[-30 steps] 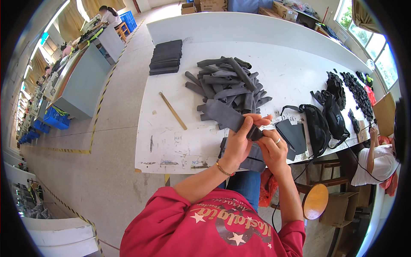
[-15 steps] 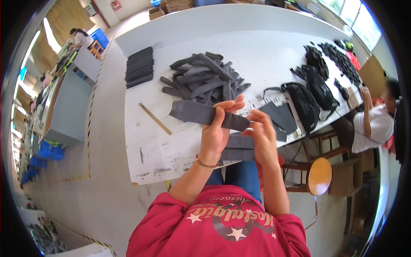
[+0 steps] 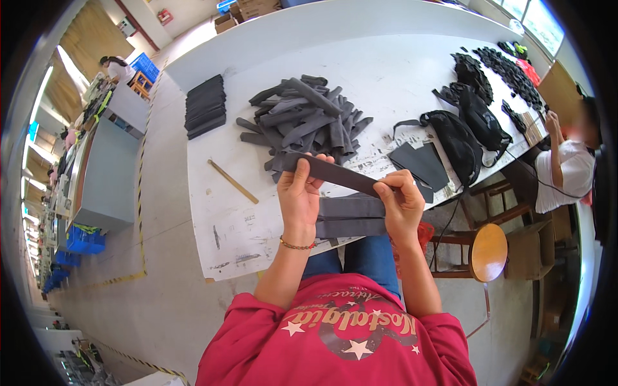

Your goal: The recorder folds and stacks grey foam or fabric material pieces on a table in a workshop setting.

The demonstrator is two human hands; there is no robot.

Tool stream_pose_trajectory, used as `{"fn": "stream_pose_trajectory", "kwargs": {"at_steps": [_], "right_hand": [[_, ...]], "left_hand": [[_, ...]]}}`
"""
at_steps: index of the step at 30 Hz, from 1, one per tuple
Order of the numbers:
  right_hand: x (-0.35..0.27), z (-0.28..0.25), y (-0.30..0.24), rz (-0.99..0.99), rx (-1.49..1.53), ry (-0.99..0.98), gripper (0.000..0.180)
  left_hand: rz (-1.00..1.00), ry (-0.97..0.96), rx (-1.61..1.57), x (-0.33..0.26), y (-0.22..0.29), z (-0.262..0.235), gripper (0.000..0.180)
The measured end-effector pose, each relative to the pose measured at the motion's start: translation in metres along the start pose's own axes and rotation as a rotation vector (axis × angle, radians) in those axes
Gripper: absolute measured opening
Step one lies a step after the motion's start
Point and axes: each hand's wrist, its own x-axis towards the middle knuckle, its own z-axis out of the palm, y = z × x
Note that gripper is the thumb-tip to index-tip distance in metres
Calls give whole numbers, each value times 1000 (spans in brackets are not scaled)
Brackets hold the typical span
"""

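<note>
Surrounding the held grey strip (image 3: 335,174): strip heap (image 3: 306,116), wooden stick (image 3: 233,182), black bags (image 3: 460,132).

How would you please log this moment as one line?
left hand: holds dark strip | right hand: holds same strip | below: stacked strips on table

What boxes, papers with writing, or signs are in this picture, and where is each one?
Cardboard boxes: brown, on the floor beyond the table's far end.
Blue crates: on the floor at far left, by a grey bench.
Printed sheet: white with dark print, on the table beside the black bags.
Red wall box: small, far wall.
</note>
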Motion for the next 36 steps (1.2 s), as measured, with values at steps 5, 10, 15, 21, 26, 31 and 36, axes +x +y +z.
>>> {"fn": "stream_pose_trajectory", "kwargs": {"at_steps": [5, 10, 15, 21, 26, 31, 36], "right_hand": [[0, -7, 8, 30, 65, -5, 7], [4, -12, 15, 145, 66, -37, 8], [6, -9, 14, 281, 36, -29, 10], [7, -6, 12, 296, 131, -48, 18], [1, -22, 19, 541, 108, -103, 12], [-2, -38, 15, 616, 120, -104, 11], [-29, -56, 48, 717, -56, -160, 15]], "left_hand": [[-23, -90, -118, 0, -2, -1, 18], [63, 50, -72, 7, -2, -13, 19], [-35, -18, -61, 6, 16, -3, 23], [-2, 117, 287, 4, 8, -18, 20], [-79, 185, 267, 2, -1, -28, 20], [-116, 145, 360, -6, 2, -28, 12], [248, -38, 1076, -27, -16, -56, 16]]}}
